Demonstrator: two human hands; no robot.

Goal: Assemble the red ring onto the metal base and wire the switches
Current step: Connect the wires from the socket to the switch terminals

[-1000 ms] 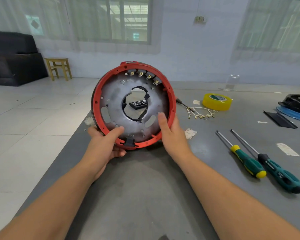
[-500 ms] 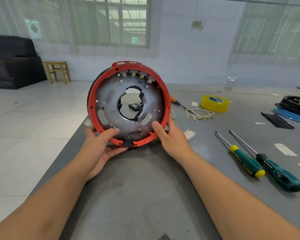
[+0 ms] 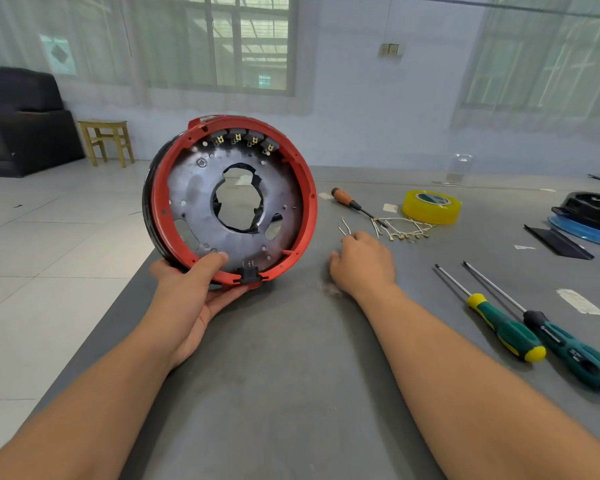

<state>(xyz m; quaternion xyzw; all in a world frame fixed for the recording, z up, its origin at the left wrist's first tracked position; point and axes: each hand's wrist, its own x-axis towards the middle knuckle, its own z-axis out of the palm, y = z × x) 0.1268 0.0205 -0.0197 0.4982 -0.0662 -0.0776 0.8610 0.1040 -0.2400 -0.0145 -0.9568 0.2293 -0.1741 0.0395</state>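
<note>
The left hand [image 3: 191, 289] gripped the lower rim of the red plastic ring [image 3: 305, 188] seated around the round grey metal base [image 3: 201, 216], thumb on the plate, holding the assembly upright on edge at the table's [image 3: 291, 375] 9 o'clock side. Four small switches [image 3: 245, 139] sat at the ring's 12 o'clock, a black connector [image 3: 248, 273] at 6 o'clock. At the assembly's 3 o'clock, the right hand [image 3: 362, 263] pinched a thin pale wire [image 3: 343, 226] from the loose bundle of wires [image 3: 404, 230]. A yellow tape roll [image 3: 431, 206] lay beyond, two green-handled screwdrivers [image 3: 506, 330] nearer.
</note>
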